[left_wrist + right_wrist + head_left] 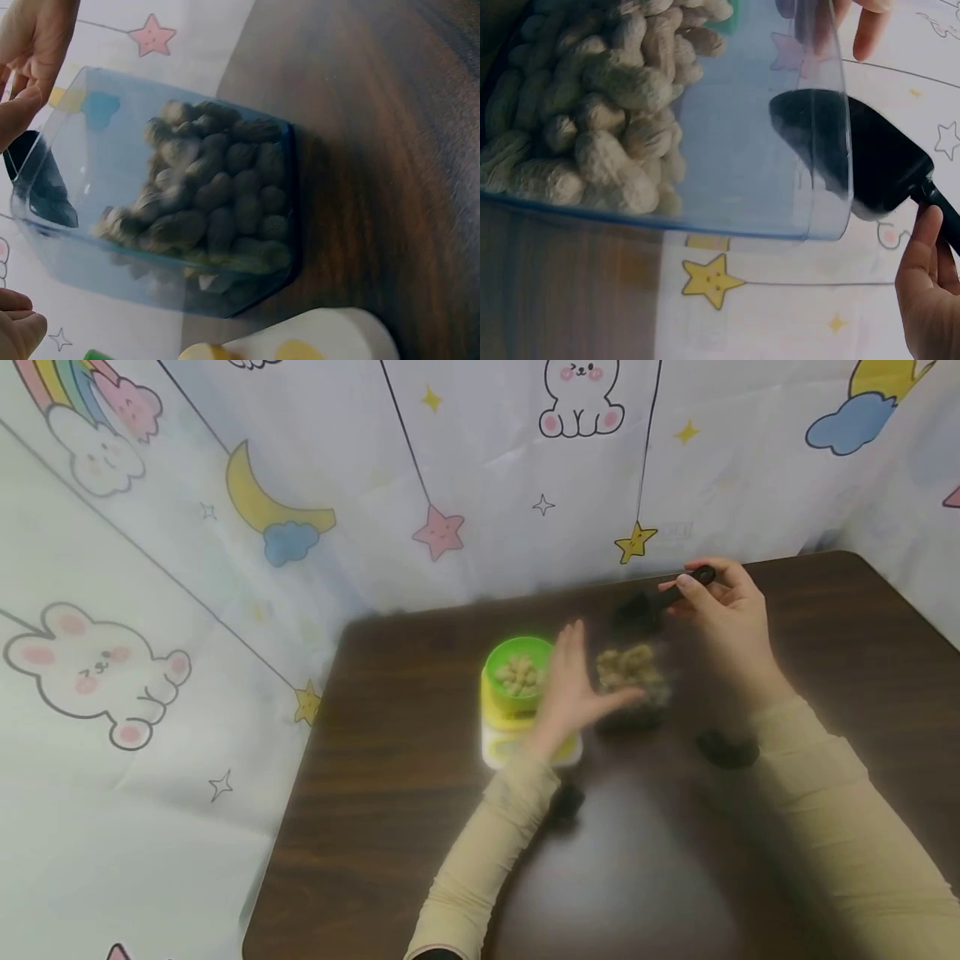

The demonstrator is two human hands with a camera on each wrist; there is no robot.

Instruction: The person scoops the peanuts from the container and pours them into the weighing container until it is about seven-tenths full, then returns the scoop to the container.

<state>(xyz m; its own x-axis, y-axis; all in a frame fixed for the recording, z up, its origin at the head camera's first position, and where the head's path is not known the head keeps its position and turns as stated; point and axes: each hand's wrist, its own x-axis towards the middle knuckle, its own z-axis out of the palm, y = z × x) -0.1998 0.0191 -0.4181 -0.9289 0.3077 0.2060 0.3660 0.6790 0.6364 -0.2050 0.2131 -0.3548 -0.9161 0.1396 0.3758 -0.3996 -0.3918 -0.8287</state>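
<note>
A clear box (pixel 630 668) of peanuts (pixel 217 187) stands on the table, its lower part blurred in the head view. My right hand (pixel 738 622) grips the handle of a black scoop (pixel 877 154), whose blade is at the box's open top, partly seen through the clear wall. My left hand (pixel 570 689), fingers straight and thumb spread, is between the box and a green bowl (pixel 522 645), holding nothing. Its fingertips (pixel 870 34) show near the box's rim in the right wrist view. Pale peanuts (pixel 519 677) lie in the bowl, on a yellow and white scale (pixel 491 739).
The dark brown table (pixel 375 777) has its back edge against a white curtain (pixel 360 510) printed with rabbits, stars and moons. Scale and bowl stand left of the box. Both forearms, in cream sleeves (pixel 472 868), reach in from the front.
</note>
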